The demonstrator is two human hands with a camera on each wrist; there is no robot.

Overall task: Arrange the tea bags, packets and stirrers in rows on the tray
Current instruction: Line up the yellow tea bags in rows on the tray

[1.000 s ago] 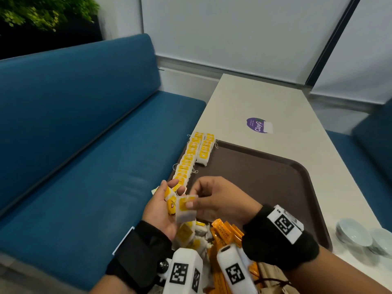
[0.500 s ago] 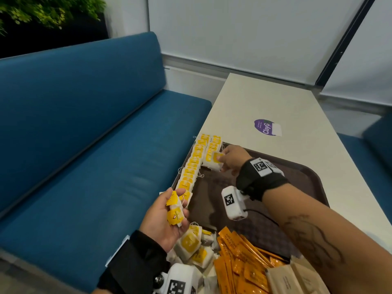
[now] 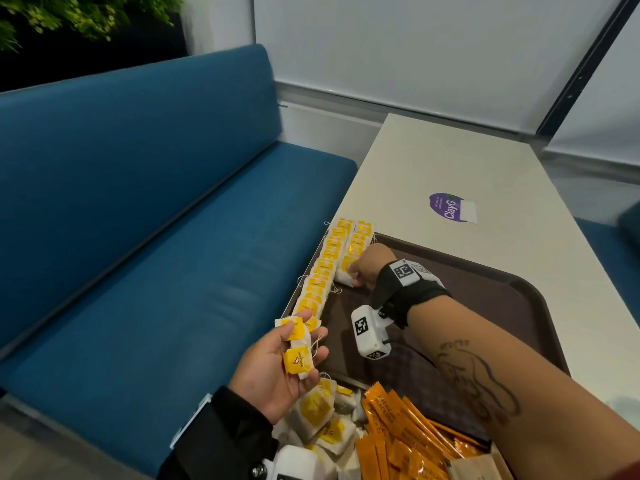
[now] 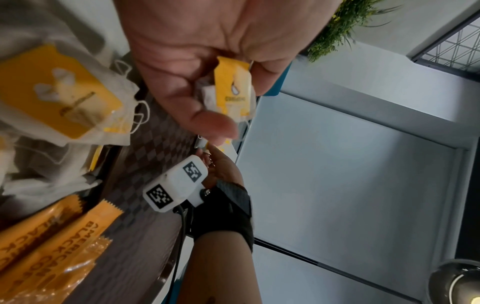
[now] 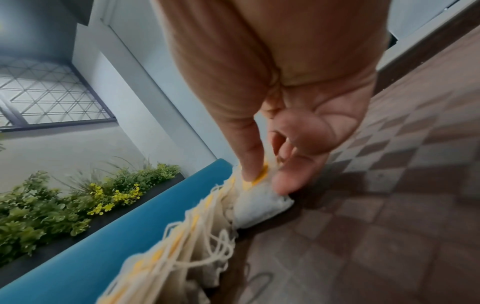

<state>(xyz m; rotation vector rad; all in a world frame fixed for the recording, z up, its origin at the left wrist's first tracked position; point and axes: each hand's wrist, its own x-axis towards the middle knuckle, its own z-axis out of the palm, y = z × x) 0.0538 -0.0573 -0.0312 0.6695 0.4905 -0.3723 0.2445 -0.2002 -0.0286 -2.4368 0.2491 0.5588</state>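
Our right hand [image 3: 360,271] pinches a yellow-tagged white paper tea bag [image 3: 344,276] onto the brown plastic tray's [image 3: 485,292] second row, while our left hand [image 3: 277,368] grips spare bags ready.

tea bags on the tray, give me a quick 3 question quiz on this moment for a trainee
1. True or false: the right hand is setting a tea bag at the near end of the second row.
2. What does the left hand hold? A) orange packets B) tea bags C) stirrers
3. Fill in: the orange packets lie in a loose ____ at the near end of the tray.

Key: 1 true; 2 B, held tea bags; 3 pile.
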